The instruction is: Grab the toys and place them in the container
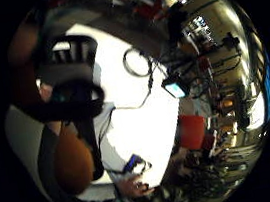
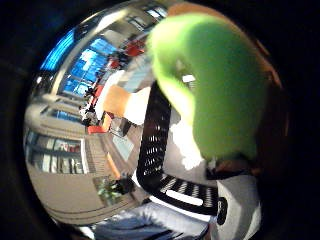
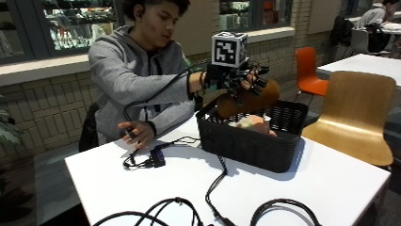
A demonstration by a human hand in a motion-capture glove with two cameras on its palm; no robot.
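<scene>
- Nearest, at the bottom of the outside view, black cables [image 3: 213,207] loop across the white counter [image 3: 325,188].
- Left of centre, the bare left hand [image 3: 134,132] rests on the counter beside a small black box [image 3: 156,157].
- Centre right, the black slatted container [image 3: 253,134] stands on the counter, with pale and pink toys [image 3: 253,125] lying inside.
- Above the container's back left corner, the gloved right hand [image 3: 241,82] has its fingers curled round a brown toy [image 3: 247,101], held just over the rim.
- Close to the palm in the thumb-side view, a green toy part [image 2: 215,85] fills much of the frame above the container's rim [image 2: 155,150].
- Beyond, upper right, a wooden chair [image 3: 354,110] stands by the counter.
</scene>
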